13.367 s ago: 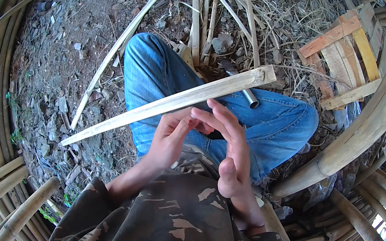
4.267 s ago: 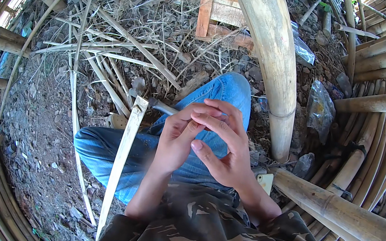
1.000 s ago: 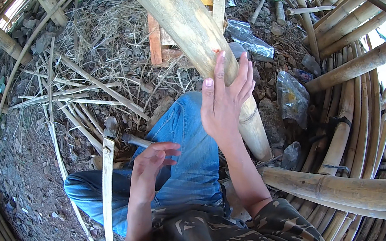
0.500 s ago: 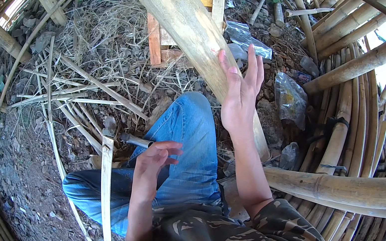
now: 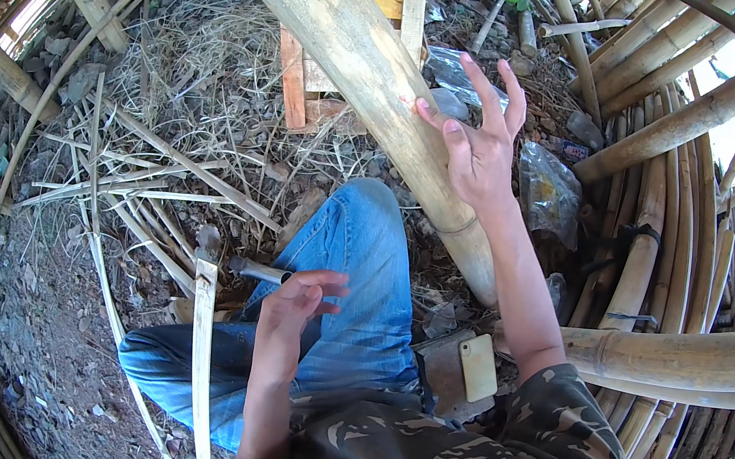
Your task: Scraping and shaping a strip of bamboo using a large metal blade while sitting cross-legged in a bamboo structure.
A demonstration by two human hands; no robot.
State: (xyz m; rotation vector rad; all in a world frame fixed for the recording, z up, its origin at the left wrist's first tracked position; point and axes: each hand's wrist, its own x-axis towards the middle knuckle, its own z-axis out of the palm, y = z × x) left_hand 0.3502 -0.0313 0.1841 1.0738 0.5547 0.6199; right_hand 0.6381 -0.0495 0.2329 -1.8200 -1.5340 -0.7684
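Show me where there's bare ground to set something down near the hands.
The bare dirt patch at lower left, bordered by the bamboo strip and the curved bamboo wall, is freest. Crowded: the split-strip litter ahead of the left hand, and the bags and scraps beside the big bamboo pole by the right hand.

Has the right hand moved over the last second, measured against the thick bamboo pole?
Yes. The right hand has slid rightward off the thick bamboo pole, fingers spread, and now lies at its right edge, above the jeans knee.
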